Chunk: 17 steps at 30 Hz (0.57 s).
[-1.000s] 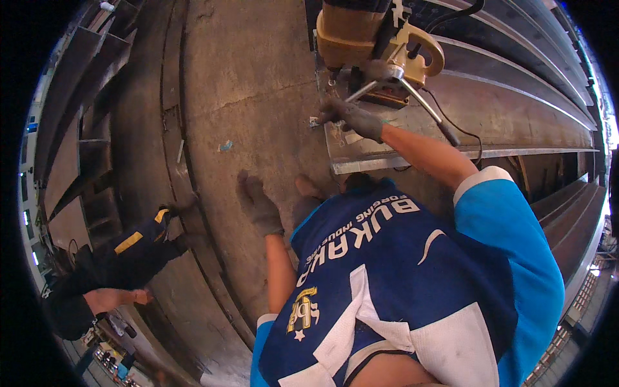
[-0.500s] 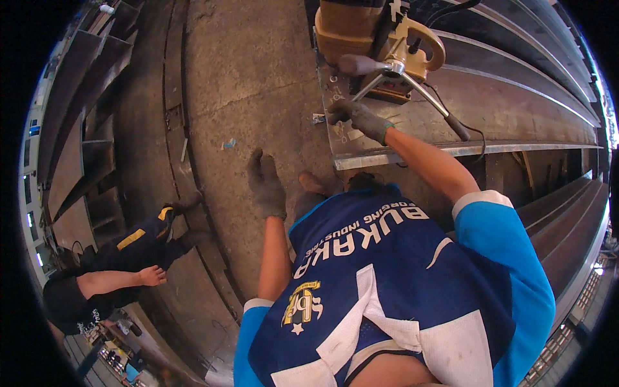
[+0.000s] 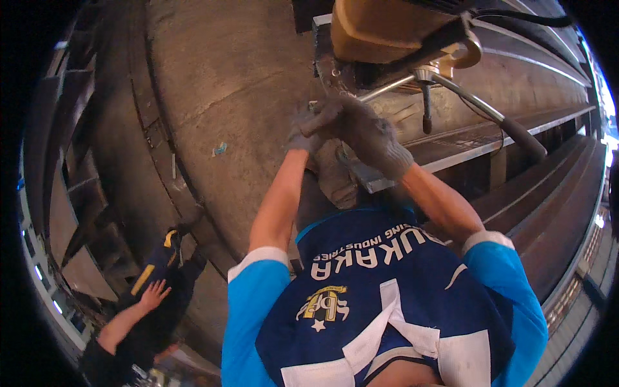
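A yellow magnetic drill (image 3: 387, 29) stands on a steel beam (image 3: 471, 138), with metal spokes coming out of its hub. One spoke of the feed handle (image 3: 388, 88) runs down and left to my hands. My right hand (image 3: 377, 138), in a grey work glove, is closed around the grip end of that spoke. My left hand (image 3: 304, 132), also gloved, is closed at the same grip from the left, its fingers partly hidden behind the right hand and the grip. Another spoke with a dark grip (image 3: 523, 138) points right, beyond my right forearm.
More long steel beams (image 3: 548, 200) lie at the right. A black cable (image 3: 522, 16) leaves the drill top. Steel sections (image 3: 77, 226) stand at the far left, near a co-worker in dark clothes (image 3: 151, 322). A blue scrap (image 3: 220, 149) lies on the concrete floor (image 3: 213, 77).
My left hand has come up and right from open air to the feed handle, beside my right hand. The drill appears larger and higher as the view shifts. The co-worker's arm has moved.
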Tool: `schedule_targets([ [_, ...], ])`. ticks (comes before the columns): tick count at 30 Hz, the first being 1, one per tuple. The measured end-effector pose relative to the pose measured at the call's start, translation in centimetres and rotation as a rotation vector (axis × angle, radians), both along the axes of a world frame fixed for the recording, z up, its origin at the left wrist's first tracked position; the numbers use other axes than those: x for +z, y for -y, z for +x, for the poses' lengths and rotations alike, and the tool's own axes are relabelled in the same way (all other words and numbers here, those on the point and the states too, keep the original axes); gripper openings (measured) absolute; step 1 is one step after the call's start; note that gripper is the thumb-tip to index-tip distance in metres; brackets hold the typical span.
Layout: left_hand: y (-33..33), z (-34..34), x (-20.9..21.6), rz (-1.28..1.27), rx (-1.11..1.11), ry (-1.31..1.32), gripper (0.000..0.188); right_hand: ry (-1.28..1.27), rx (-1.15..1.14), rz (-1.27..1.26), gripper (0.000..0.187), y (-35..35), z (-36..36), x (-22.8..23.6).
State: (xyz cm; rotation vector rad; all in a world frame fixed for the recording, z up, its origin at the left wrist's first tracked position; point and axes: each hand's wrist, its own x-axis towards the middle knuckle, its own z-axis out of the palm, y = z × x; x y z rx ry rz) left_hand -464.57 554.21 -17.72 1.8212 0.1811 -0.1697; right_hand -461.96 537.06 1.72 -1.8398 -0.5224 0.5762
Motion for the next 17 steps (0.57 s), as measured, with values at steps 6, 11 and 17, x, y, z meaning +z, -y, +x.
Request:
schedule_targets([
  [6,0.6,7.7,-1.6,0.796,-0.272,0.107,0.083,-0.665,-0.316,0.551,0.022,-2.6,-1.0,2.3],
  [11,-0.2,8.9,-1.6,0.837,-0.314,0.152,0.095,-0.419,-0.311,0.226,0.018,-3.0,-1.6,3.8],
  [17,-0.7,7.3,-3.5,0.666,-0.142,0.168,0.106,-0.391,-0.261,0.403,0.023,-4.0,-2.0,3.2],
])
